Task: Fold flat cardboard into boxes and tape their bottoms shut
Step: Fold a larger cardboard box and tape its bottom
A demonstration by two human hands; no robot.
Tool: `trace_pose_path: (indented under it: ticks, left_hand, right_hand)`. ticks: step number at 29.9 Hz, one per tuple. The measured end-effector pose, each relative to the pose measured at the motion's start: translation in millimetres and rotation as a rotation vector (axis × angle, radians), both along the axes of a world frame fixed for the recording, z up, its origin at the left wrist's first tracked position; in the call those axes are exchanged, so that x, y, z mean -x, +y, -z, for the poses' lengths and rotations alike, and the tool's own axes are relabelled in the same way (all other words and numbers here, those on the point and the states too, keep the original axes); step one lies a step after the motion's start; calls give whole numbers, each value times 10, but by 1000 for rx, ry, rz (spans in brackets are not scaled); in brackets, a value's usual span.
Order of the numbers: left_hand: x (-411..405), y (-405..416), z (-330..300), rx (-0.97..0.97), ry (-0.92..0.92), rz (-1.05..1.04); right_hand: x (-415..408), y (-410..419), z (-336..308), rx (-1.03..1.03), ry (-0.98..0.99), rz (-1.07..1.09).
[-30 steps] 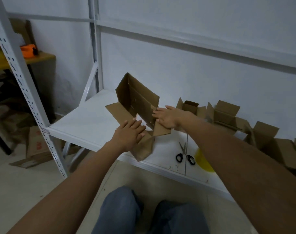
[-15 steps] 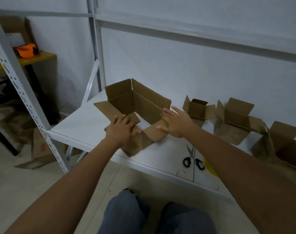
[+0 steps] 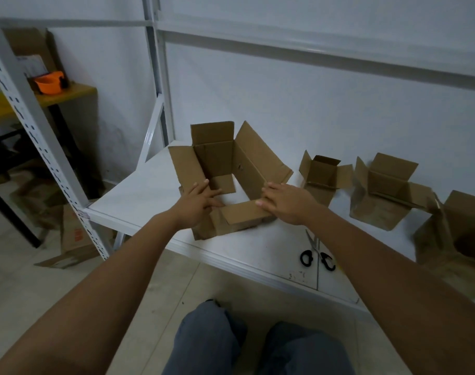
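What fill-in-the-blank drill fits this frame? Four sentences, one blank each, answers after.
1. Both hands, left hand and right hand, rest on the large cardboard box whose top flaps stand ____.
2. The scissors have ____ handles.
3. To the right of the large box stands a ____ open box.
4. The orange object sits on a ____ table.

Answers: open; black; smaller; yellow

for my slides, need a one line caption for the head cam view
Both hands, left hand and right hand, press on the near flaps of an open cardboard box on a white shelf.
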State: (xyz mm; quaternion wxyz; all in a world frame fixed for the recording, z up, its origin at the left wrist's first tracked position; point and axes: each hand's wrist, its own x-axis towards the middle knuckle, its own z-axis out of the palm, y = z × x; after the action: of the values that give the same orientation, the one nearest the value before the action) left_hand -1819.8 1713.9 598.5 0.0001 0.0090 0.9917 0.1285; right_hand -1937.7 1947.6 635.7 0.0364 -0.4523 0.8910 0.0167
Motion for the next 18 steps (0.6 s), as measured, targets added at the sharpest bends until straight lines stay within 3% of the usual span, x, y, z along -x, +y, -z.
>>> trace_pose_path:
  ticks: [11,18]
  left_hand:
    - [-203,-24,-118,-170,58,122]
    - [-317,64,104,-195,73,-11]
  right_hand:
    - [-372,288,-76,10,14,-43]
    - [-452,376,23,33,-216,-56]
